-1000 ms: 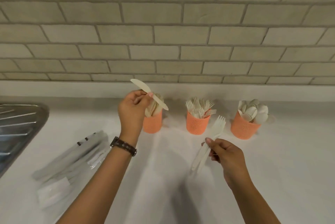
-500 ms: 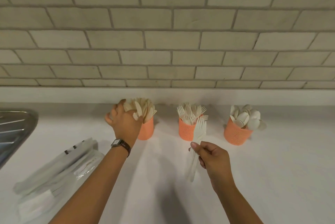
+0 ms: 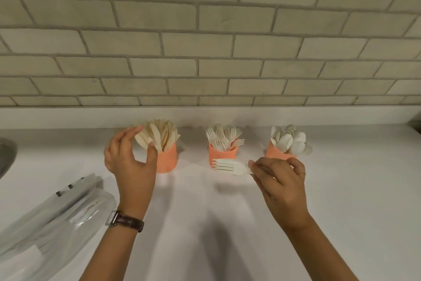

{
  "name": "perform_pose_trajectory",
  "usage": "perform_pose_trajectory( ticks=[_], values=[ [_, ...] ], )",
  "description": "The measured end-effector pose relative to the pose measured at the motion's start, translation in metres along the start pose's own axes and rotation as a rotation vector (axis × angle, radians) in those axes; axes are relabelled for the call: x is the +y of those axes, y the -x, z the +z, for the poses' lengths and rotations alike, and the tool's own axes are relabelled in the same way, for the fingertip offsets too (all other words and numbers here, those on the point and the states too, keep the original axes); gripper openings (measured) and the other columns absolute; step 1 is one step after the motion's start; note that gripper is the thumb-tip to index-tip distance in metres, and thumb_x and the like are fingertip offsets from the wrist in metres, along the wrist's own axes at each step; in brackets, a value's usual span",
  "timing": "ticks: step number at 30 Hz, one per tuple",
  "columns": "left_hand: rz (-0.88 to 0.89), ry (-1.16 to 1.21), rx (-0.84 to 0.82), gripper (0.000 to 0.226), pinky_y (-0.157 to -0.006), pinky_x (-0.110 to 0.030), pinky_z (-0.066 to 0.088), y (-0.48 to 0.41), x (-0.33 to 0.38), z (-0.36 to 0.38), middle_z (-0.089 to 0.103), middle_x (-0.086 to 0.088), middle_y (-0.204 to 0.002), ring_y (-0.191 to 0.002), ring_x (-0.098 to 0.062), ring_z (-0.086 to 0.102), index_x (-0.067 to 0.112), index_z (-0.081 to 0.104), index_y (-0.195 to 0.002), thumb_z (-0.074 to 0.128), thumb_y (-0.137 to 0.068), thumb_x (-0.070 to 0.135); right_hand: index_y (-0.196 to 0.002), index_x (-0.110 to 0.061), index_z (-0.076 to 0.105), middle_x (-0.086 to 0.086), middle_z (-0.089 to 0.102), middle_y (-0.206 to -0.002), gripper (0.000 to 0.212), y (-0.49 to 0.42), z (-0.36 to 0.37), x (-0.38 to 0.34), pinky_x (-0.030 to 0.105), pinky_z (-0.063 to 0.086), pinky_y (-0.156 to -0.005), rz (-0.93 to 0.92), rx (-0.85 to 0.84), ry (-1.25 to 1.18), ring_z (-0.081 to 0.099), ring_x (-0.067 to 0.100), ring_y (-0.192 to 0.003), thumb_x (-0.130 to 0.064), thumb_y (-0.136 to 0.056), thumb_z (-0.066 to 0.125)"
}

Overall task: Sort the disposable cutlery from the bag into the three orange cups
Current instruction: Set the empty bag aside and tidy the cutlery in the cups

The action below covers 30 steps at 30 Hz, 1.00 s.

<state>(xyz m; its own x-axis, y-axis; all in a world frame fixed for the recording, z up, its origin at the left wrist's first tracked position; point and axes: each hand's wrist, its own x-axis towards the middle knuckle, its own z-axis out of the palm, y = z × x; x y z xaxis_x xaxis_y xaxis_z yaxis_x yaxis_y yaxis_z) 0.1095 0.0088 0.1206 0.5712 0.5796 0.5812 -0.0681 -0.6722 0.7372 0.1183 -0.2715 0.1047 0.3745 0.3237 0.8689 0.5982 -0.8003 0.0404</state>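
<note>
Three orange cups stand in a row near the wall. The left cup [image 3: 168,160] holds several knives [image 3: 159,135], the middle cup [image 3: 222,155] several forks [image 3: 224,136], the right cup [image 3: 278,153] several spoons [image 3: 291,142]. My left hand [image 3: 131,162] is beside the left cup, fingers spread, thumb and fingertips touching the knives. My right hand [image 3: 281,184] pinches white forks [image 3: 229,167] by the handle, tines pointing left, in front of the middle cup. A clear plastic bag [image 3: 52,219] with cutlery lies at the lower left.
The white counter [image 3: 227,223] ends at a tiled wall [image 3: 209,41] behind the cups. A metal sink edge [image 3: 5,155] shows at the far left. A watch is on my left wrist.
My left hand put the knife into the left cup and opened. My right hand turned the forks from upright to lying sideways in front of the middle cup.
</note>
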Motion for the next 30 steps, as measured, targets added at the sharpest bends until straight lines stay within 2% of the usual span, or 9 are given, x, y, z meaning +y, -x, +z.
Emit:
perform_pose_trajectory(
  ticks=[6, 8, 11, 13, 15, 17, 21, 26, 30],
  values=[
    [0.007, 0.002, -0.057, 0.032, -0.099, -0.031, 0.026, 0.009, 0.001, -0.005, 0.058, -0.004, -0.118, -0.116, -0.025, 0.045, 0.021, 0.061, -0.111, 0.056, -0.079, 0.018, -0.103, -0.012, 0.066, 0.007, 0.071, -0.085, 0.022, -0.002, -0.009, 0.003, 0.030, 0.031, -0.084, 0.000, 0.030, -0.044, 0.056, 0.017, -0.083, -0.009, -0.082, 0.071],
    [0.007, 0.016, -0.076, 0.031, -0.097, -0.033, 0.028, 0.013, 0.004, -0.007, 0.059, -0.003, -0.115, -0.113, -0.024, 0.045, 0.019, 0.062, -0.110, 0.055, -0.080, 0.015, -0.097, -0.009, 0.072, 0.002, 0.069, -0.086, 0.017, -0.003, -0.007, -0.005, 0.025, 0.035, -0.080, 0.191, -0.043, -0.194, 0.053, 0.014, -0.082, -0.018, -0.083, 0.067],
    [0.010, 0.039, -0.105, 0.029, -0.096, -0.035, 0.031, 0.017, 0.010, -0.010, 0.058, 0.002, -0.112, -0.111, -0.021, 0.045, 0.020, 0.063, -0.108, 0.054, -0.082, 0.014, -0.087, -0.012, 0.071, -0.019, 0.060, -0.082, 0.010, -0.002, 0.006, -0.014, 0.022, 0.038, -0.077, 0.681, -0.156, -0.462, 0.051, 0.009, -0.085, -0.021, -0.087, 0.066],
    [0.011, 0.055, -0.117, 0.027, -0.096, -0.035, 0.032, 0.019, 0.012, -0.012, 0.056, 0.009, -0.109, -0.109, -0.015, 0.044, 0.021, 0.064, -0.105, 0.053, -0.083, 0.012, -0.090, -0.014, 0.072, -0.017, 0.060, -0.084, 0.011, -0.001, 0.020, -0.014, 0.026, 0.037, -0.080, 0.893, -0.207, -0.477, 0.049, 0.015, -0.092, -0.022, -0.088, 0.065],
    [0.013, 0.062, -0.124, 0.026, -0.096, -0.034, 0.034, 0.021, 0.013, -0.015, 0.054, 0.013, -0.107, -0.106, -0.008, 0.041, 0.023, 0.065, -0.103, 0.054, -0.084, 0.009, -0.093, -0.011, 0.073, -0.007, 0.057, -0.089, 0.013, -0.003, 0.035, -0.009, 0.018, 0.036, -0.079, 0.979, -0.240, -0.540, 0.050, 0.012, -0.089, -0.021, -0.087, 0.065],
    [0.008, 0.058, -0.132, 0.026, -0.094, -0.030, 0.033, 0.023, 0.012, -0.020, 0.056, 0.011, -0.107, -0.105, -0.006, 0.041, 0.023, 0.066, -0.101, 0.055, -0.085, 0.006, -0.086, -0.010, 0.071, -0.004, 0.050, -0.081, 0.010, -0.012, 0.046, -0.004, 0.014, 0.036, -0.071, 0.991, -0.240, -0.612, 0.049, 0.004, -0.076, -0.017, -0.087, 0.065],
    [-0.017, 0.049, -0.123, 0.028, -0.092, -0.030, 0.036, 0.025, 0.007, -0.033, 0.060, 0.007, -0.106, -0.105, -0.012, 0.046, 0.023, 0.066, -0.099, 0.054, -0.086, 0.000, -0.070, -0.009, 0.055, 0.007, 0.056, -0.066, 0.024, -0.028, 0.067, 0.008, 0.037, 0.047, -0.059, 0.982, -0.164, -0.624, 0.056, 0.021, -0.059, -0.021, -0.089, 0.062],
    [-0.056, 0.018, -0.081, 0.029, -0.086, -0.029, 0.038, 0.025, 0.005, -0.047, 0.059, 0.013, -0.101, -0.099, -0.004, 0.045, 0.024, 0.066, -0.097, 0.051, -0.087, 0.001, -0.072, -0.016, 0.057, 0.019, 0.065, -0.076, 0.019, -0.049, 0.090, 0.016, 0.030, 0.050, -0.062, 1.013, -0.055, -0.682, 0.062, 0.021, -0.062, -0.021, -0.090, 0.061],
    [-0.090, 0.012, -0.062, 0.029, -0.087, -0.011, 0.034, 0.033, 0.007, -0.057, 0.061, 0.010, -0.100, -0.099, -0.008, 0.050, 0.027, 0.064, -0.095, 0.050, -0.089, 0.002, -0.065, -0.013, 0.059, 0.021, 0.065, -0.078, 0.021, -0.038, 0.119, 0.020, 0.037, 0.047, -0.063, 0.979, -0.246, -0.579, 0.062, 0.032, -0.068, -0.015, -0.086, 0.063]
  ],
)
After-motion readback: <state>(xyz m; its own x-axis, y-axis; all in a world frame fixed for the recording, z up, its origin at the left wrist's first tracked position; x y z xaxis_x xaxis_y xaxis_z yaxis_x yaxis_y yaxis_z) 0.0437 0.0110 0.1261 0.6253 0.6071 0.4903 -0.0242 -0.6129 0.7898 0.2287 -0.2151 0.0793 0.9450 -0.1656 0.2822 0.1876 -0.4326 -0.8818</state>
